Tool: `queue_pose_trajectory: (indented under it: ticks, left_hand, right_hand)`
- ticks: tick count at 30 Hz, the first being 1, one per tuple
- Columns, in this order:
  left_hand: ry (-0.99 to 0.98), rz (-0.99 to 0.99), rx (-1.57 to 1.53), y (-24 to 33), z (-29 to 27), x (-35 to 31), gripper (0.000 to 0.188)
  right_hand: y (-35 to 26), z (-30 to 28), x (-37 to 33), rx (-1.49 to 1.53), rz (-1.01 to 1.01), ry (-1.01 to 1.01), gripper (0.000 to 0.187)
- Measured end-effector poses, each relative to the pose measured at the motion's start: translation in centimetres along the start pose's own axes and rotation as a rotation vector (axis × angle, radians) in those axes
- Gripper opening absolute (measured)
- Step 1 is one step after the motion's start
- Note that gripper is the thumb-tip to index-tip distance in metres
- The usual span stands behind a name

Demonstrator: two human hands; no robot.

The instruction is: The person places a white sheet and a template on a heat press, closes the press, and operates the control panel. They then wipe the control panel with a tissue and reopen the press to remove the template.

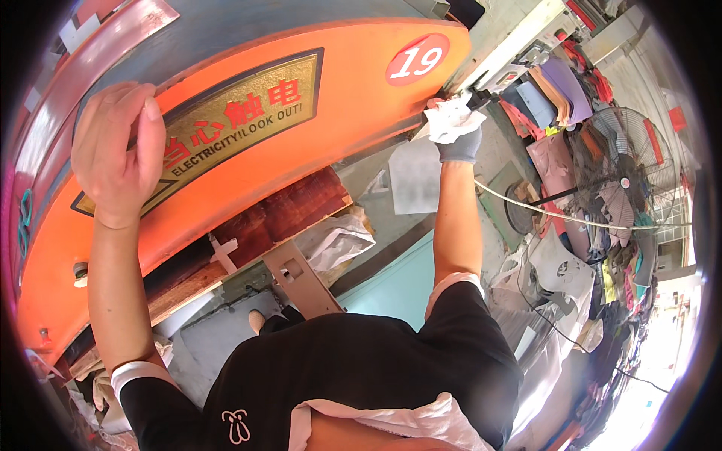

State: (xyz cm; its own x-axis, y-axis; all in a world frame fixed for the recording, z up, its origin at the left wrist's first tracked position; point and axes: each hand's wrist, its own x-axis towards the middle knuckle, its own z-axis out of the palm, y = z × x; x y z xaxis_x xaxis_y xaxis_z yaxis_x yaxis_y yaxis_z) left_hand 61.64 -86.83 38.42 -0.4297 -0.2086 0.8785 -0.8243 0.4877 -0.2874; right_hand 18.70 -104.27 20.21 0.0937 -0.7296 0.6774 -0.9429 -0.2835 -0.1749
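My bare left hand (116, 154) is raised at the left in front of the orange machine panel (350, 86). Its fingers bend loosely over near the panel's upper edge, the thumb stands apart from them, and I see nothing in between. Whether it touches the machine I cannot tell. Stretched out past the panel's right end, my right hand (460, 146) wears a grey glove. It is closed on a crumpled white cloth (453, 119), which covers most of the fingers. A dark fitting (481, 98) of the machine lies right beside the cloth.
A yellow warning plate (248, 113) is fixed on the panel. Under it are a dark red board (289, 210) and crumpled plastic (338, 242). At the right stand a floor fan (624, 183), a pale cable (556, 204) and heaps of coloured material (553, 90).
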Motion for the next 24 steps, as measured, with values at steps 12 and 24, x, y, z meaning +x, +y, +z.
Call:
queue_pose_trajectory:
  ticks: [12, 24]
  left_hand:
    - [0.058, -0.012, -0.04, 0.1, 0.1, 0.0, 0.009]
    - [0.017, -0.045, -0.056, 0.1, -0.2, -0.3, 0.008]
  right_hand:
    - [3.3, -6.7, 2.7, 0.613, 0.24, 0.446, 0.019]
    - [4.0, -5.3, 6.7, -0.463, -0.795, -0.172, 0.02]
